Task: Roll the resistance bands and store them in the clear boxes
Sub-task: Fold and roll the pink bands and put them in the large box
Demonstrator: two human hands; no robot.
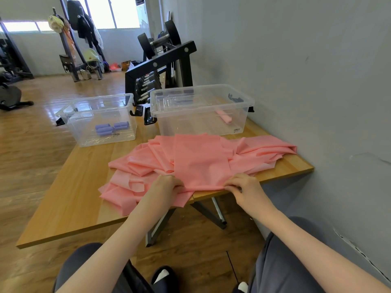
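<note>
Standing by the table [69, 208] here: the person's got both hands down at the near edge of one flat pink band [201, 161]. The left hand [164, 187] has its fingers curled in, pinching the left corner of that edge, and the right hand [243, 186] is doing the same at the right corner, fingertips tucked tight onto the hem. The band runs straight away from the fingers, laid smooth over a messy heap of more pink bands [135, 163] that spreads out to both sides of the hands, some of it drooping off the table edge just under the left hand.

Well beyond the fingertips sit two clear boxes. The big one [201, 108], straight ahead of the right hand, has a single rolled pink band [224, 116] inside near its right end. The smaller box [99, 119], off past the left hand, holds a few purple rolls [111, 128] bunched together on its floor. A dumbbell rack [160, 66] stands behind the boxes.
</note>
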